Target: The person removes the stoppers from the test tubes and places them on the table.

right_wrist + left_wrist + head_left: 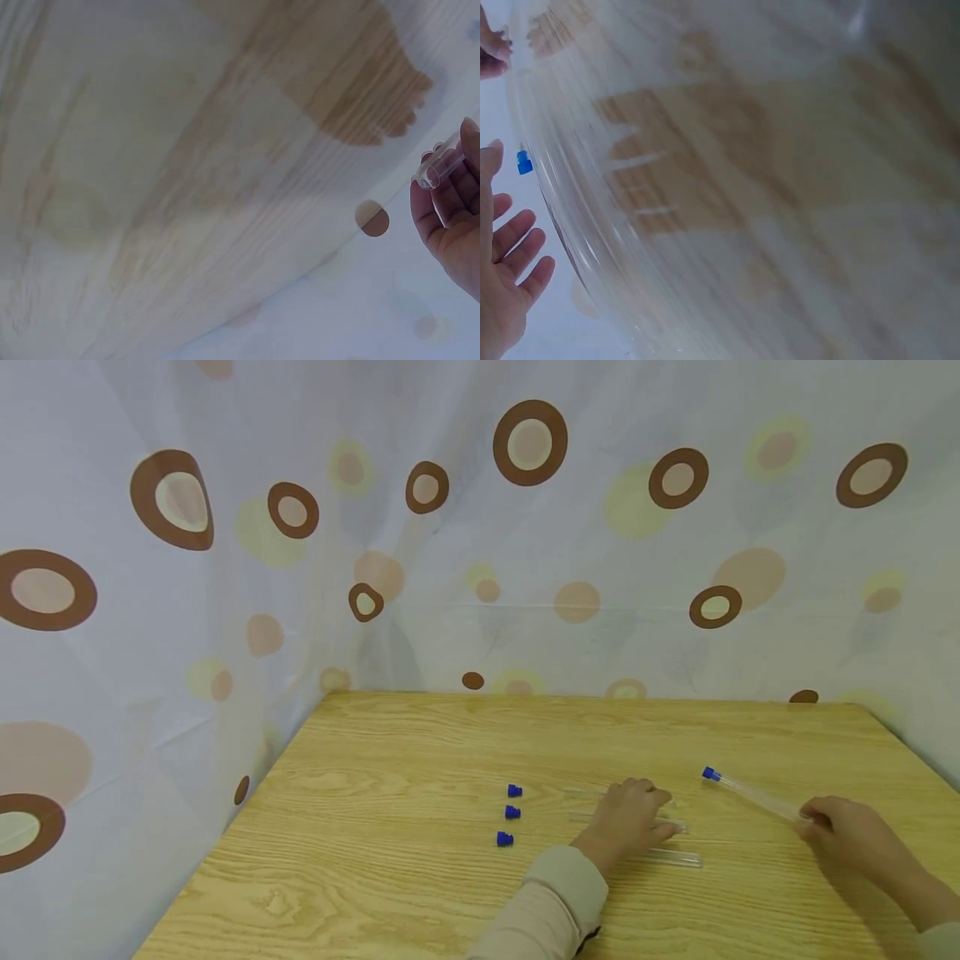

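In the head view my right hand [851, 831] pinches the bottom end of a clear test tube [765, 800]. A blue cap [710, 773] sits on that tube's far end, which points up and left. The right wrist view has the tube's rounded end [431, 178] between the thumb and fingers of the right hand [454, 240]. My left hand [626, 818] is over the uncapped test tubes on the table and partly hides them; one tube [675, 857] shows below it. Its fingers look spread and relaxed in the left wrist view, where the left hand [514, 277] holds nothing.
Three loose blue caps, the middle one [512, 812] among them, lie in a column left of the tubes. The wood-grain table [360, 860] reaches back to a white curtain [450, 543] with brown and yellow circles, which also hangs along the left side.
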Tool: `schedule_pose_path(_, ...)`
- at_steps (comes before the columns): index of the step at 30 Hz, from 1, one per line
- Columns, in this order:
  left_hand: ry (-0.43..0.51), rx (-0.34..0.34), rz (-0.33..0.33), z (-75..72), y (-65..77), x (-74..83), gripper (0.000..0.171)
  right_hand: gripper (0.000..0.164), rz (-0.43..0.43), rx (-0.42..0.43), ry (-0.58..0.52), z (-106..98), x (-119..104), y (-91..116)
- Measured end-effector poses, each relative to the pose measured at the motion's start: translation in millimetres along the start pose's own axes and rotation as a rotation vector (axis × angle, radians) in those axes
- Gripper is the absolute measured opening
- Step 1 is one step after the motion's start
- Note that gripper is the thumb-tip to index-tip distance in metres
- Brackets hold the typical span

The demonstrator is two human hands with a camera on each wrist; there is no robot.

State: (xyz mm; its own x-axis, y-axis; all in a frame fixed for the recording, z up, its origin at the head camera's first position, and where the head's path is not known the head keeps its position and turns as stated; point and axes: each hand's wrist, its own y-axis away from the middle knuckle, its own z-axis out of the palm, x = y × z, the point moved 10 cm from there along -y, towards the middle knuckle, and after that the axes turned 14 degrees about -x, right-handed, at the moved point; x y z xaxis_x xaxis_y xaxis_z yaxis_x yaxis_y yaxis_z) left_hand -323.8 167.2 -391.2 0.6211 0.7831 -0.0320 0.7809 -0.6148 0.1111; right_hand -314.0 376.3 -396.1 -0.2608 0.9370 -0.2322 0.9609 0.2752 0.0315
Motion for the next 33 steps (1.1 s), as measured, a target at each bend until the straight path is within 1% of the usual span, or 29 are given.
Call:
schedule_pose_path(5, -0.006, 0.02, 0.006, -1.0, 1.0, -1.3, 0.047, 0.014, -0.032, 0.051, 0.025, -2.4, -10.0, 2.0)
schedule_pose_path(7, -0.006, 0.035, 0.01, -1.2, 1.5, -1.9, 0.048, 0.014, -0.041, 0.048, 0.024, -3.1, -13.6, 1.0)
schedule_pose_path(8, -0.003, 0.04, 0.014, -1.0, 1.8, -2.1, 0.048, 0.014, -0.044, 0.045, 0.026, -3.5, -15.4, 0.4)
schedule_pose_path(12, -0.001, 0.056, 0.029, -1.8, 3.1, -1.7, 0.048, 0.015, -0.032, -0.019, 0.01, -1.3, -19.5, -3.4)
schedule_pose_path(18, -0.02, 0.069, 0.016, -4.1, 4.7, -3.3, 0.052, 0.016, -0.035, -0.039, 0.002, -0.7, -26.6, -3.7)
schedule_pose_path(23, -0.028, 0.086, 0.009, -4.8, 4.4, -3.5, 0.056, 0.018, -0.046, -0.026, 0.012, 1.2, -25.6, -4.2)
schedule_pose_path(24, -0.028, 0.084, 0.009, -4.6, 4.2, -3.5, 0.056, 0.018, -0.063, 0.005, 0.039, 1.7, -24.4, -4.2)
schedule_pose_path(25, -0.027, 0.08, 0.007, -4.2, 3.7, -3.6, 0.056, 0.018, -0.07, 0.011, 0.04, 1.8, -24.7, -4.3)
schedule_pose_path(27, -0.028, 0.073, 0.002, -3.3, 2.4, -3.8, 0.057, 0.018, -0.082, 0.016, 0.04, 1.3, -27.2, -4.3)
schedule_pose_path(30, -0.032, 0.065, -0.003, -2.8, 1.1, -3.8, 0.057, 0.017, -0.101, 0.047, 0.062, -1.0, -34.2, -3.1)
schedule_pose_path(31, -0.031, 0.064, -0.005, -2.7, 0.8, -3.9, 0.057, 0.016, -0.096, 0.03, 0.044, -2.1, -38.0, -3.2)
schedule_pose_path(33, -0.027, 0.061, -0.003, -2.9, 0.8, -3.6, 0.057, 0.016, -0.103, 0.032, 0.046, -2.5, -41.2, -3.3)
